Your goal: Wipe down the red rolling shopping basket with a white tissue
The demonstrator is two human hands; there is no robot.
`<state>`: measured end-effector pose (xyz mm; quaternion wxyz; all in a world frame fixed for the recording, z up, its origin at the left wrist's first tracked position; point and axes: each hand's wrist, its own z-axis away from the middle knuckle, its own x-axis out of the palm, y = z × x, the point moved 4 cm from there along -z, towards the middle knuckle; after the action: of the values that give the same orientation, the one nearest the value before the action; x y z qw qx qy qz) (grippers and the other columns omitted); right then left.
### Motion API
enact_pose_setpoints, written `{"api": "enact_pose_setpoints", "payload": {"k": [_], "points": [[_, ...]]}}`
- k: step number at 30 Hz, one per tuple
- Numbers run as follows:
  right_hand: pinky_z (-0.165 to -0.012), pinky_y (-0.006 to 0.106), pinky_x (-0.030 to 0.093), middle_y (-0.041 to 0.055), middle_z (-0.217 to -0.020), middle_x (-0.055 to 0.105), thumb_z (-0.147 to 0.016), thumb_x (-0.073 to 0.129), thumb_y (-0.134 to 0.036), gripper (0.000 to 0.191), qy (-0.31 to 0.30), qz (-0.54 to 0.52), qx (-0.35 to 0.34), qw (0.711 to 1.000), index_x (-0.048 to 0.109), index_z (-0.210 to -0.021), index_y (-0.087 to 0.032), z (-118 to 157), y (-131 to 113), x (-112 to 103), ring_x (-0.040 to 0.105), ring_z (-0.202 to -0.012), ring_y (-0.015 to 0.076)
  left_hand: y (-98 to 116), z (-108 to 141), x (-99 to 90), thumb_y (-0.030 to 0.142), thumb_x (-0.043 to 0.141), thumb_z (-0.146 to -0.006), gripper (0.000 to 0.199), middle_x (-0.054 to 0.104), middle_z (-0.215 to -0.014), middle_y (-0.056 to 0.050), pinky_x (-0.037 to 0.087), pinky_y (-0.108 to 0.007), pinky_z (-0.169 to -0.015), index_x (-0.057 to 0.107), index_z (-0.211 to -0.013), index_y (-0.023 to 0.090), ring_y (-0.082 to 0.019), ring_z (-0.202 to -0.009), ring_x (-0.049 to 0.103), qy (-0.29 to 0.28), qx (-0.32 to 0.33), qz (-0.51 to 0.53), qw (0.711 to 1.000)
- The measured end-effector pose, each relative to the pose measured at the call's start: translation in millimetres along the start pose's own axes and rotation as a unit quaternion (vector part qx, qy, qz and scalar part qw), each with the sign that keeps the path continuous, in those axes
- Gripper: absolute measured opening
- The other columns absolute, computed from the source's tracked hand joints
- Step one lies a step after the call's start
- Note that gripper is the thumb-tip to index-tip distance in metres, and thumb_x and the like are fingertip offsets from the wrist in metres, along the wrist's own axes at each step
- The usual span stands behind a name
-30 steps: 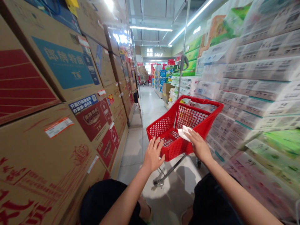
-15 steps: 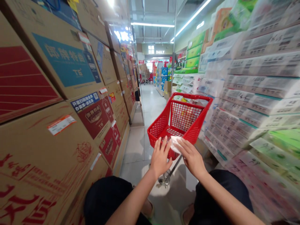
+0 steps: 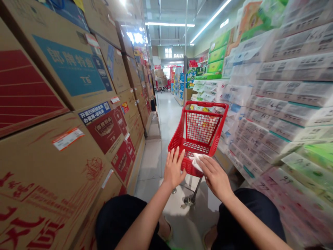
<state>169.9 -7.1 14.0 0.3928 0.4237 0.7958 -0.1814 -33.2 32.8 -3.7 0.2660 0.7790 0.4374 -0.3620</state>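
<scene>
A red plastic shopping cart point(image 3: 202, 126) with lattice walls stands before me on metal legs and casters. My left hand point(image 3: 174, 168) lies against the near left edge of its basket, fingers stretched out and holding nothing. In my right hand point(image 3: 215, 175) is a crumpled white tissue point(image 3: 197, 162), pressed to the near right part of the basket's front rim. The fingertips of that hand lie over the tissue and partly hide it.
Stacked cardboard cartons point(image 3: 104, 128) wall the left side, beside a glass panel. Piled tissue packs point(image 3: 281, 104) rise close on the right. A tiled aisle floor point(image 3: 168, 119) runs ahead to another loaded cart point(image 3: 160, 81). My knees flank both arms.
The cart has swung round to face me more squarely, its handle end shifting left. My right hand and the tissue have moved slightly right and down; my left hand moved slightly left.
</scene>
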Motion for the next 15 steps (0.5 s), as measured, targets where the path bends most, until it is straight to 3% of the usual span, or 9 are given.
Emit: {"api": "enact_pose_setpoints", "payload": {"k": [5, 10, 15], "points": [[-0.118, 0.051, 0.044, 0.013, -0.154, 0.053, -0.088, 0.049, -0.002, 0.071, 0.001, 0.026, -0.016, 1.0, 0.042, -0.157, -0.019, -8, -17, 8, 0.051, -0.141, 0.0294, 19, 0, 0.4, 0.025, 0.063, -0.084, 0.092, 0.015, -0.173, -0.005, 0.021, -0.054, -0.13, 0.02, -0.165, 0.021, -0.034, -0.157, 0.021, -0.021, 0.019, -0.012, 1.0], [-0.119, 0.049, 0.044, 0.0068, -0.159, 0.048, -0.083, 0.046, 0.002, 0.083, -0.014, 0.02, -0.01, 1.0, 0.035, -0.161, -0.026, 14, 14, -6, 0.046, -0.146, 0.0265, 6, 0, -7.9, 0.017, 0.054, -0.087, 0.088, 0.022, -0.171, -0.004, 0.02, -0.047, -0.131, 0.015, -0.166, 0.02, -0.024, -0.155, 0.03, -0.03, 0.078, -0.027, 0.996], [-0.12, 0.05, 0.042, 0.0042, -0.157, 0.051, -0.082, 0.048, 0.001, 0.085, 0.014, 0.014, 0.053, 0.998, 0.036, -0.16, -0.029, 33, 35, -14, 0.046, -0.146, 0.0266, 6, 1, -3.5, 0.012, 0.052, -0.085, 0.088, 0.022, -0.171, -0.007, 0.022, -0.052, -0.129, 0.018, -0.165, 0.02, -0.026, -0.157, 0.024, -0.025, 0.063, -0.009, 0.998]]}}
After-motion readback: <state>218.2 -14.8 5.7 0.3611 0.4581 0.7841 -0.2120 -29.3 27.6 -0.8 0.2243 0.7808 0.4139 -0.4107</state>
